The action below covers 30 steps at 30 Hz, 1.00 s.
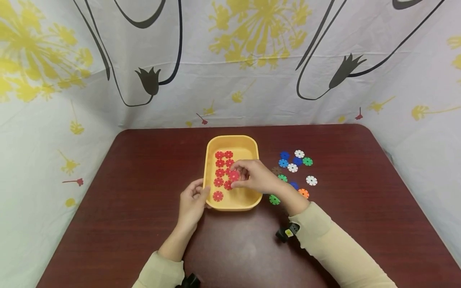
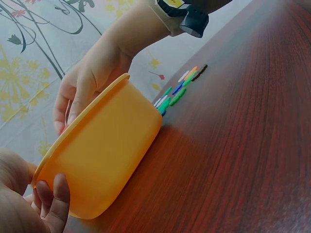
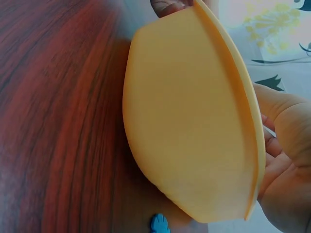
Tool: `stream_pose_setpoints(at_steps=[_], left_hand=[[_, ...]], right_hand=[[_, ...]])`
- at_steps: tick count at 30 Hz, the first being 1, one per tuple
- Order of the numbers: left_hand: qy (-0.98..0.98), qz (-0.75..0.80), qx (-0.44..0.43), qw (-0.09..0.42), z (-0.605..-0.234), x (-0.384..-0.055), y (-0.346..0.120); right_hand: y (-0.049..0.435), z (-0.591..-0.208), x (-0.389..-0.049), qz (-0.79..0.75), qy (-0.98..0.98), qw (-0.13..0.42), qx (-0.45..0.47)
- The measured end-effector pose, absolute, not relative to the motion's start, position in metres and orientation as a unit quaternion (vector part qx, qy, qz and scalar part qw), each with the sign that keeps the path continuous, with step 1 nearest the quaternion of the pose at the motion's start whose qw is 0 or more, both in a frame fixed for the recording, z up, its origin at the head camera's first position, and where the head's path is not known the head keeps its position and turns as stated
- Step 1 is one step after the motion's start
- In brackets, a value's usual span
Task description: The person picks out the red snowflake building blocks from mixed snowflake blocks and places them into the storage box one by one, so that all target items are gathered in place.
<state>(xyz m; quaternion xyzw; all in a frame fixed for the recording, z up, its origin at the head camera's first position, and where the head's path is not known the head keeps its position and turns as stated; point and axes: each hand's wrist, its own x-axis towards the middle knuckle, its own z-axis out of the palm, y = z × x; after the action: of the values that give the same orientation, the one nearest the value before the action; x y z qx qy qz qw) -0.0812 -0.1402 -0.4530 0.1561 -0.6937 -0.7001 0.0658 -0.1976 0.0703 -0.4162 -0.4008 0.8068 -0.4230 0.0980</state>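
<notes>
A yellow plastic tray (image 1: 248, 199) sits on the table, with red notched flower-shaped discs (image 1: 217, 196) laid out in two columns along its left side. My left hand (image 1: 192, 203) grips the tray's left rim near the front corner; the left wrist view has its fingers curled against the outer wall (image 2: 104, 155). Reaching over the right rim, my right hand (image 1: 257, 176) pinches a red flower-shaped disc (image 1: 233, 176) between thumb and fingers, just above the right column. That disc and the hand partly cover the discs beneath. In the right wrist view, the tray wall hides the disc.
Right of the tray, loose flower-shaped discs lie scattered: blue (image 1: 284, 155), white (image 1: 311, 181), green (image 1: 274, 199), orange (image 1: 303, 193) and brown (image 1: 276, 171). My right forearm passes over some of them. A patterned cloth (image 1: 230, 92) hangs behind the dark red table (image 1: 155, 168).
</notes>
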Motion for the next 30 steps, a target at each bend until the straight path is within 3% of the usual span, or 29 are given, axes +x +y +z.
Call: stream_pose_setpoints(at_steps=[16,30], left_hand=[[-0.697,-0.697,0.159,0.063,-0.452,-0.081,-0.14],[-0.694,-0.699,0.16,0.064,-0.452,-0.081,-0.14]], right_hand=[[0.047,-0.415,-0.197,-0.37,0.811,0.133,-0.434],[0.034,-0.418,-0.197,-0.24,0.829,0.239,-0.444]])
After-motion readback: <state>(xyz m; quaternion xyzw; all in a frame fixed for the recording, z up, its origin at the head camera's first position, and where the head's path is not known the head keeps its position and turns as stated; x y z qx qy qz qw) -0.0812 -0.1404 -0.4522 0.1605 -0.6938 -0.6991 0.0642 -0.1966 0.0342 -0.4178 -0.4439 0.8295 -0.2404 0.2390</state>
